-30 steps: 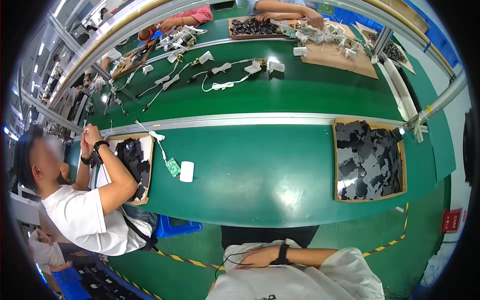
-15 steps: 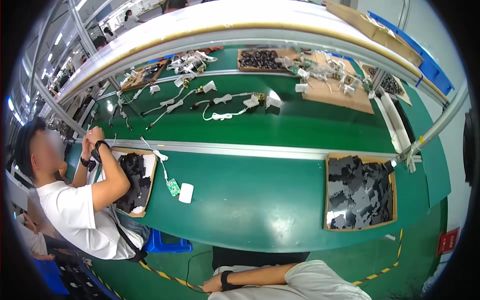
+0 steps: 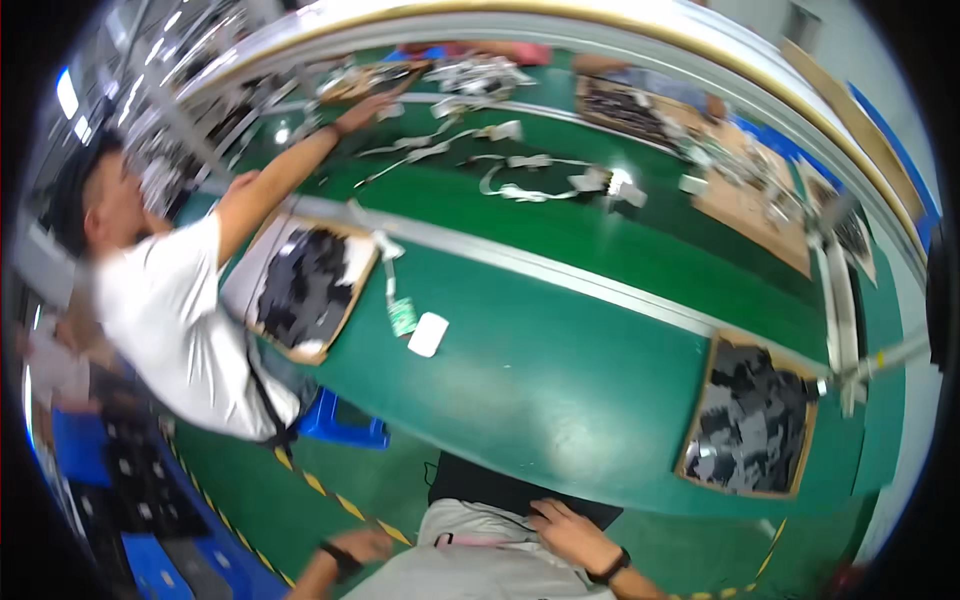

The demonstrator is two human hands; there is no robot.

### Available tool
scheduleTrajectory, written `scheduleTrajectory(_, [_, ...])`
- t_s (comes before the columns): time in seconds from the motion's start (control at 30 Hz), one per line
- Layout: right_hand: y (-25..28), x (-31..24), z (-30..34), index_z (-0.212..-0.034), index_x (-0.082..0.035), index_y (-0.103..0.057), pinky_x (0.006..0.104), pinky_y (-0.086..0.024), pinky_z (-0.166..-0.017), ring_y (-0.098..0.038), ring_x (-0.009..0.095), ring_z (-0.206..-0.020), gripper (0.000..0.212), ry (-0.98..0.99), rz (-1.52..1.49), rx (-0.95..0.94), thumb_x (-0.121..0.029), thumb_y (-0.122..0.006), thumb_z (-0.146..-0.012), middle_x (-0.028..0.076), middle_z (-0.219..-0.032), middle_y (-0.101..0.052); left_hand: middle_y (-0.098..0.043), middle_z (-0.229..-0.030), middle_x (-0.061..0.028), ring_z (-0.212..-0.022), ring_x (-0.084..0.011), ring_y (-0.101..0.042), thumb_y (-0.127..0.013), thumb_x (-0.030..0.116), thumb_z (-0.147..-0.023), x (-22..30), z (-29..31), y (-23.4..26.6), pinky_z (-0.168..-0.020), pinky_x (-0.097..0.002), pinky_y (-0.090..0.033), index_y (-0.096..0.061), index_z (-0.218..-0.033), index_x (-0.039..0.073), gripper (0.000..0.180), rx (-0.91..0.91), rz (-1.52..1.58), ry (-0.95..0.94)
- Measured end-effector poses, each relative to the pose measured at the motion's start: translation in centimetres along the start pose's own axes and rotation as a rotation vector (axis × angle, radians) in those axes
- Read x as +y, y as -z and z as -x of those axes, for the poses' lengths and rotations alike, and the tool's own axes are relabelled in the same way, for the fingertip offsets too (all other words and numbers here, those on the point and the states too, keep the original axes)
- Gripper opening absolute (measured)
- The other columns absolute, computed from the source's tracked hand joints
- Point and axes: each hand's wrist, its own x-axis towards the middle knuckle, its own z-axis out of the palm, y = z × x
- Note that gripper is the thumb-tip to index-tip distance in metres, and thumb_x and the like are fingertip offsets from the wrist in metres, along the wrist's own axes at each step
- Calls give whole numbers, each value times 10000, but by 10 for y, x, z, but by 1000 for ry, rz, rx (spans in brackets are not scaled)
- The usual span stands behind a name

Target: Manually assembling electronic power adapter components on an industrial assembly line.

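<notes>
My left hand [image 3: 365, 545], with a dark band on its wrist, is at the lower edge, left of my lap. It is blurred, so its fingers cannot be made out. My right hand [image 3: 572, 535], with a black band on its wrist, rests at the front of my light clothing [image 3: 480, 570], over a black surface [image 3: 470, 485] below the table edge. Its fingers are bent and slightly apart, with no held thing visible. On the green table [image 3: 530, 380], away from both hands, lie a small green circuit board [image 3: 402, 317] on a white cable and a white plastic housing [image 3: 428, 335].
Cardboard trays of black sheet pieces stand at right [image 3: 755, 420] and left [image 3: 310, 285]. A co-worker [image 3: 170, 290] on the left reaches across the conveyor [image 3: 560, 240], where cabled white adapters [image 3: 600, 182] lie. A blue stool [image 3: 345, 420] stands beside the table.
The view has turned, shifting the table. My right hand has moved rightward from my left side to the middle. My left hand has come into view. The co-worker now stretches an arm over the conveyor.
</notes>
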Motion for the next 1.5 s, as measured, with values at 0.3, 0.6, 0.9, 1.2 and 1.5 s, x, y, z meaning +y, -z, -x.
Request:
scheduleTrajectory(0.3, [99, 15, -5, -1003, 20, -646, 374, -504, -826, -637, 359, -933, 153, -191, -181, 836, 12, -595, -858, 183, -1010, -671, -592, -1227, -170, -1185, -328, -542, -684, 242, -895, 184, -49, 208, -988, -453, -456, -546, -1234, 55, 411, 1223, -370, -368])
scheduleTrajectory(0.6, [165, 33, -18, -1080, 21, -632, 377, -498, -860, -642, 355, -968, 218, -245, 20, 721, 9, -609, -864, 187, -1043, -664, -499, -1379, -188, -1328, -373, -422, -750, 256, -808, 184, -88, 238, -1105, -458, -349, -498, -1352, 100, 619, 1021, -457, -403])
scheduleTrajectory(0.9, [130, 33, -93, -1180, -23, -625, 413, -490, -879, -632, 328, -1016, 348, 49, -140, 841, -58, -683, -839, 158, -1097, -658, -565, -1330, -163, -1229, -262, -551, -734, 90, -824, 271, -122, 208, -1008, -389, -468, -409, -1400, 87, 661, 23, 455, -1074])
scheduleTrajectory(1.2, [119, 29, -37, -1206, -23, -614, 387, -460, -873, -581, 310, -995, 422, -354, -125, 736, -46, -716, -797, 136, -1032, -642, -578, -1321, -143, -1126, -200, -610, -673, -23, -860, 252, -173, 204, -950, -321, -500, -443, -1328, 48, 526, 139, 568, -805])
scheduleTrajectory(1.5, [107, 24, -52, -1222, -52, -598, 410, -454, -876, -565, 315, -987, 485, -237, -21, 872, -56, -729, -754, 125, -1111, -610, -575, -1192, -109, -1111, -179, -565, -631, -52, -875, 244, -181, 209, -962, -318, -474, -544, -1238, 20, 380, 213, 443, -973])
